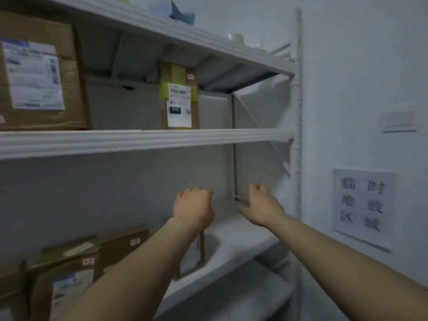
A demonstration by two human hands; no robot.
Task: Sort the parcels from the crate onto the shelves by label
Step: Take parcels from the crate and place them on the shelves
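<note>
Small upright parcel [193, 253] stands on our lower shelf [243, 230], beneath the left hand [193, 207], whose fingers curl, hold unconfirmed. Right hand [261, 205] fingers relaxed, empty. We judge the parcel light, stiff: grip the sides.

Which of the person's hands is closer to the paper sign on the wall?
Right. The right hand is left of the sign, inside the shelf; the left hand is farther left still.
</note>
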